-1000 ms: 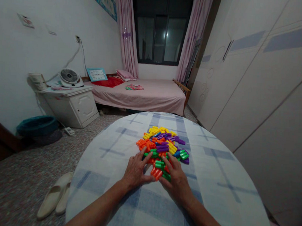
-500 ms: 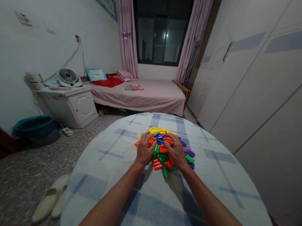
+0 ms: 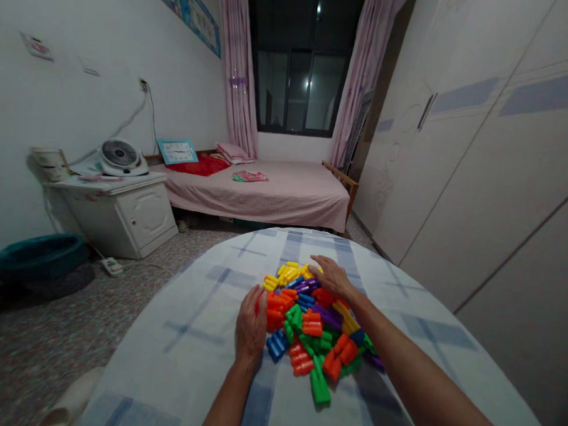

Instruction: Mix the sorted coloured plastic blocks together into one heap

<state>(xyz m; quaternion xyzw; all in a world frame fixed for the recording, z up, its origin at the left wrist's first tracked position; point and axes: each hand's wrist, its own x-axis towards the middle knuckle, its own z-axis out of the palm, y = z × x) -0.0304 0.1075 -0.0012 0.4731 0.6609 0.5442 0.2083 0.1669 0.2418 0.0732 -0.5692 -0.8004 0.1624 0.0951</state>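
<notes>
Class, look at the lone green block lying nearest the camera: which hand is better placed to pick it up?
Probably the left hand: it rests beside the pile, closer to the green block. The right hand lies across the pile's far side.

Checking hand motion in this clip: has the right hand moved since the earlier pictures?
Yes. The right hand has gone from the near edge of the block pile to its far side, toward the bed.

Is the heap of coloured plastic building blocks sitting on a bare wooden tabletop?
No, the heap of coloured plastic blocks lies on a white cloth with blue checks that covers the round table.
</notes>
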